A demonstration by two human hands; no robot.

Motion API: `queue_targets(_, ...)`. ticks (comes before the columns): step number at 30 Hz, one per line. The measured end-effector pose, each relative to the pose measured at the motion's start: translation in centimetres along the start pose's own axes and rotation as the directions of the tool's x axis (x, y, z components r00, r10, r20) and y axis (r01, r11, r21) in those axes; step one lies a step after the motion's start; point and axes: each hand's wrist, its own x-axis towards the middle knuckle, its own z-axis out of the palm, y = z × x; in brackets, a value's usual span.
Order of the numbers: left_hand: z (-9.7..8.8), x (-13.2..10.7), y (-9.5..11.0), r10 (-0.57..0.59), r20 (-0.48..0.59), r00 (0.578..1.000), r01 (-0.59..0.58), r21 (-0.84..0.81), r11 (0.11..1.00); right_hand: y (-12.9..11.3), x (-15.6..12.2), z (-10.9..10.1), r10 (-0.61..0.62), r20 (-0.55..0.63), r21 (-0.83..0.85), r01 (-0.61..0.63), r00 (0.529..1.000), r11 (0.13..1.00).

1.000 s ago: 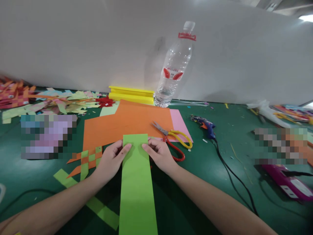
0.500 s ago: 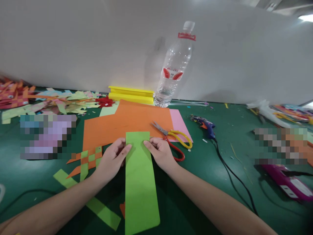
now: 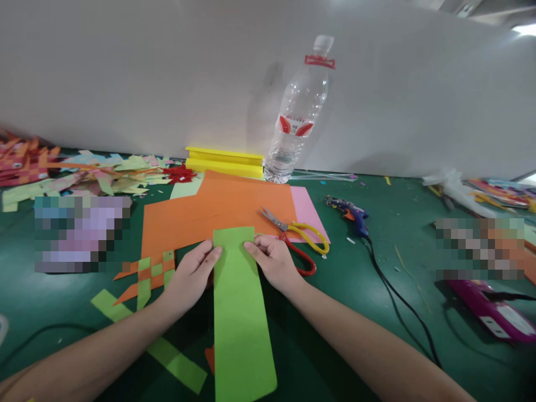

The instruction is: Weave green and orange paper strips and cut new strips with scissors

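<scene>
A long light-green paper strip (image 3: 240, 312) lies lengthwise in front of me on the green table (image 3: 355, 290). Its far end overlaps an orange sheet (image 3: 209, 215). My left hand (image 3: 190, 276) pinches the strip's left edge near the far end, thumb on top. My right hand (image 3: 274, 262) pinches the right edge opposite it. Both hands are closed on the paper.
Red and yellow scissors (image 3: 299, 237) lie just right of my right hand on a pink sheet (image 3: 307, 209). A woven orange-green piece (image 3: 148, 273) is to the left. A water bottle (image 3: 299, 114), yellow paper stack (image 3: 224, 162), blue glue gun (image 3: 352, 215) with cord, and paper scraps (image 3: 84, 176) surround them.
The green strip has slid away from me, so its near rounded end now shows on the table. Both hands kept their pinch and barely moved.
</scene>
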Motion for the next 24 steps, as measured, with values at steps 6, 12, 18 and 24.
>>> queue_targets(6,-0.1,0.0,-0.9,-0.051,0.021,0.998,0.055,-0.223,0.973,-0.2,0.0,0.0,-0.012,-0.01,-0.038,0.011,1.0,0.999)
queue_targets(12,0.0,0.1,0.1,0.014,0.018,1.0,-0.01,-0.186,0.983,-0.5,0.0,0.0,-0.05,0.053,-0.117,0.056,0.997,0.992)
queue_targets(18,-0.2,0.2,0.4,-0.019,-0.065,0.998,0.011,-0.122,0.992,-0.7,-0.1,0.0,-0.06,0.115,-0.109,0.073,0.991,0.991)
queue_targets(24,0.0,0.1,0.2,-0.101,-0.052,0.994,0.079,-0.327,0.942,-0.5,-0.2,0.0,-0.019,0.16,-0.082,0.033,0.987,0.996)
